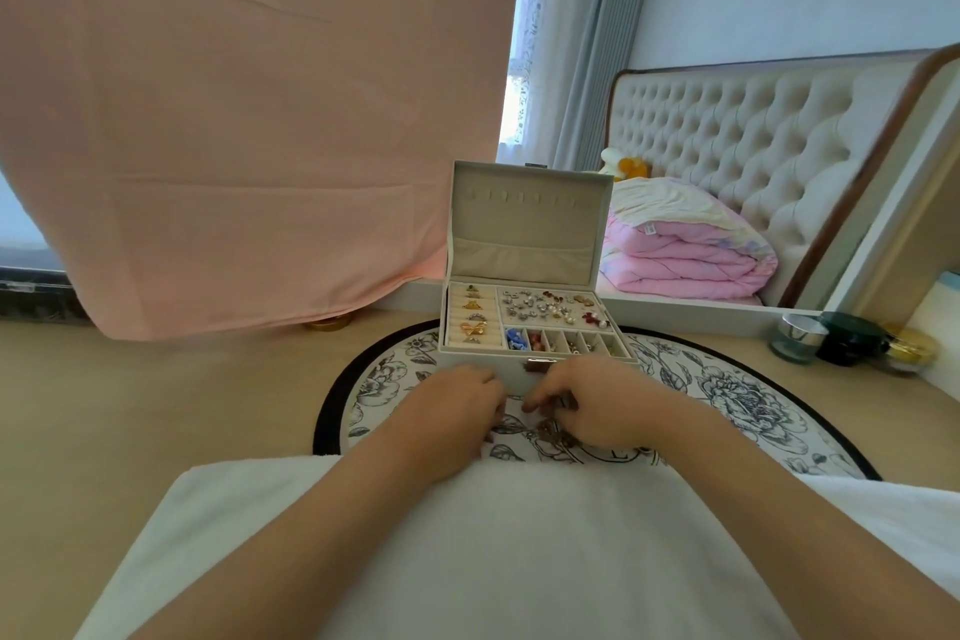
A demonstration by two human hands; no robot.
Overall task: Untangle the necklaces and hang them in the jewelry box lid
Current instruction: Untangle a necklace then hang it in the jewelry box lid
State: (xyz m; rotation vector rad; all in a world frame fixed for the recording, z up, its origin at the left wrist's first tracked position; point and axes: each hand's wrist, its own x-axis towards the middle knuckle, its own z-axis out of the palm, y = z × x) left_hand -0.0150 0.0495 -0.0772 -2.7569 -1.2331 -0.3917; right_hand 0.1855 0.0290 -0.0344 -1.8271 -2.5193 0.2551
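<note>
Two hands: both reach to the near side of the jewelry box (535,327), close together over the round mat (727,395).
Left hand (457,411): back up, fingers bent down at the left edge of the tangle; their tips are hidden, so I cannot tell whether they grasp anything.
Right hand (608,405): fingers and thumb curl round dark strands of the necklaces (550,434).
Necklaces: one tangled, gold-brown clump on the mat, between the hands and just near of the box front.
Jewelry box: open, its trays filled with rings, earrings and small beads.
Lid (527,218): upright at the far side of the box; the row of hooks (519,197) near its top is bare, with a pocket below.
White cloth (519,535): nearest, under both forearms.
Left: a pink sheet (234,120) hangs down to the surface.
Right: three jars (852,338) stand together well apart from the box; farther off are a folded pink quilt (685,250) and a tufted headboard (753,135).
</note>
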